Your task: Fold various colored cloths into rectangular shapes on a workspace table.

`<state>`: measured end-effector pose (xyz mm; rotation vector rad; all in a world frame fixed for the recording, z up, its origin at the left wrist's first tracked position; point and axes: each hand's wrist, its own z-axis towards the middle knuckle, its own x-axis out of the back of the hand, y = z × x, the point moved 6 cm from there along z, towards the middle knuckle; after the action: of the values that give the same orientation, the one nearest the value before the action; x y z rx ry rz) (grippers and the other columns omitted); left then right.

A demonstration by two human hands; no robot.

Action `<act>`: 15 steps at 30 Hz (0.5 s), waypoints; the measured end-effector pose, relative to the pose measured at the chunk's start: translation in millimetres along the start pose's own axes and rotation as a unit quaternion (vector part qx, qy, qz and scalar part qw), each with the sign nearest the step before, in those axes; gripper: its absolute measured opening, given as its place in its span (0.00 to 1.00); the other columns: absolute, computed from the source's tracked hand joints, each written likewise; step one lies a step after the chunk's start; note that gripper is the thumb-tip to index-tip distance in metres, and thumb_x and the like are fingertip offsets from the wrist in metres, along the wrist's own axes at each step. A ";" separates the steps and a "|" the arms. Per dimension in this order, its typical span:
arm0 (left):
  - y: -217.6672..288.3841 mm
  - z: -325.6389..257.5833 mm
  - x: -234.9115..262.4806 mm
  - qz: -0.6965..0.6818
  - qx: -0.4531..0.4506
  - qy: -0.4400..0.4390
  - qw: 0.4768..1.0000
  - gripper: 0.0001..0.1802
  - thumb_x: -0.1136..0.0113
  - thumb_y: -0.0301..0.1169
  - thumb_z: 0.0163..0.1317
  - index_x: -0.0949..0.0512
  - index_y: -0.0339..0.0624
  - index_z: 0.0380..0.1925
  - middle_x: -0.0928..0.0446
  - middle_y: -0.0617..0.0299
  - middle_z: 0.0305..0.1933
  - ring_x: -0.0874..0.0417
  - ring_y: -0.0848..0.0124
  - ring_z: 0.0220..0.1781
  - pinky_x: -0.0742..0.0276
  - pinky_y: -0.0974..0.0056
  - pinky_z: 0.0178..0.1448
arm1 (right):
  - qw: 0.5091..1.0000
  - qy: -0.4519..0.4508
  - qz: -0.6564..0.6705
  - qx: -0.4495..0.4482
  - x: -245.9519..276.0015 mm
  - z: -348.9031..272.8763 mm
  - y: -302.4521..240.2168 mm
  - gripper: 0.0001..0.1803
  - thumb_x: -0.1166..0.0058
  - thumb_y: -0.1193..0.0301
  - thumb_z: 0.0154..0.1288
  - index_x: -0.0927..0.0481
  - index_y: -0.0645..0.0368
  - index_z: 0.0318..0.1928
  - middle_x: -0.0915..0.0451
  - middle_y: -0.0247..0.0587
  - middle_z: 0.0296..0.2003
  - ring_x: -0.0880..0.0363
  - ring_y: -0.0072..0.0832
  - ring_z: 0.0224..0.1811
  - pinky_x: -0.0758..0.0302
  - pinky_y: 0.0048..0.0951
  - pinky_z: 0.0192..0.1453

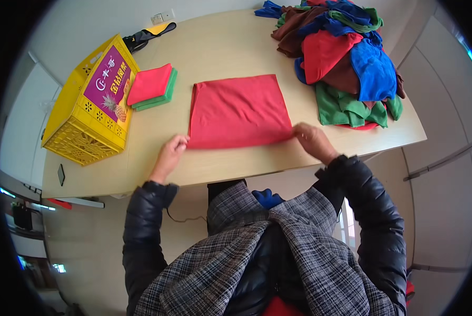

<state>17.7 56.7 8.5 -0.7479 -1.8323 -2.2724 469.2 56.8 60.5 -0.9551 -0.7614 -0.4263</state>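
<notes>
Mostly, the red cloth lies beyond the fingers (both sets clamped on near corners).

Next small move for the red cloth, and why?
Probably fold the red cloth over, near edge away from the person: the left hand and right hand are at its near corners, and the folded cloths by the yellow crate look smaller.

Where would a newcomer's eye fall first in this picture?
Probably the red cloth flat in the middle of the table, the left hand and right hand at its near corners. Then the multicoloured heap of cloths at the far right, and the yellow crate at left.
</notes>
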 end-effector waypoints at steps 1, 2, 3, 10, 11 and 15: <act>4.3 -12.9 -7.2 0.000 0.005 0.010 1.000 0.09 0.47 0.17 0.66 0.28 0.43 0.41 0.25 0.59 0.59 0.26 0.73 0.61 0.32 0.67 0.66 | 1.000 -0.004 0.005 0.007 -4.1 -13.0 -3.1 0.08 0.45 0.81 0.63 0.19 0.59 0.42 0.16 0.46 0.40 0.16 0.44 0.43 0.19 0.36 0.48; 11.4 -18.1 -9.8 -0.001 0.007 0.019 1.000 0.08 0.46 0.17 0.65 0.28 0.42 0.40 0.25 0.59 0.59 0.26 0.73 0.61 0.31 0.67 0.65 | 1.000 -0.006 0.009 0.014 -3.8 -20.2 -6.8 0.07 0.45 0.80 0.63 0.19 0.60 0.41 0.17 0.46 0.39 0.16 0.45 0.42 0.20 0.37 0.48; 15.9 -10.4 0.8 0.007 -0.001 0.017 1.000 0.08 0.46 0.17 0.65 0.28 0.42 0.40 0.25 0.59 0.59 0.26 0.73 0.61 0.31 0.67 0.65 | 1.000 0.005 0.009 0.016 -7.6 -12.5 -10.8 0.07 0.45 0.80 0.63 0.19 0.60 0.41 0.17 0.46 0.39 0.16 0.45 0.42 0.20 0.37 0.48; 47.8 -51.7 -5.1 0.126 0.003 0.000 0.992 0.06 0.44 0.18 0.63 0.27 0.40 0.36 0.24 0.60 0.56 0.26 0.73 0.59 0.30 0.68 0.62 | 0.998 -0.054 0.005 0.017 -4.8 -38.2 -44.0 0.08 0.46 0.81 0.62 0.20 0.60 0.41 0.18 0.47 0.37 0.16 0.45 0.41 0.19 0.37 0.46; 53.4 -49.9 0.9 0.126 0.005 0.004 0.992 0.06 0.44 0.18 0.63 0.27 0.40 0.36 0.24 0.60 0.56 0.26 0.73 0.59 0.30 0.68 0.62 | 0.998 -0.057 0.007 0.020 -3.7 -37.2 -46.9 0.08 0.46 0.81 0.62 0.20 0.60 0.41 0.18 0.47 0.37 0.16 0.45 0.41 0.19 0.37 0.46; 62.1 -39.9 5.0 0.192 0.002 -0.103 0.976 0.03 0.42 0.22 0.64 0.26 0.40 0.32 0.21 0.61 0.49 0.23 0.74 0.51 0.28 0.69 0.55 | 0.992 -0.124 0.005 0.011 -1.3 -40.0 -52.5 0.06 0.47 0.77 0.65 0.19 0.59 0.40 0.18 0.46 0.36 0.17 0.44 0.39 0.20 0.39 0.45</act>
<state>26.2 4.2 59.8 -1.2536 -1.5939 -2.0035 450.6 -4.8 75.4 -1.0021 -0.9849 -0.2925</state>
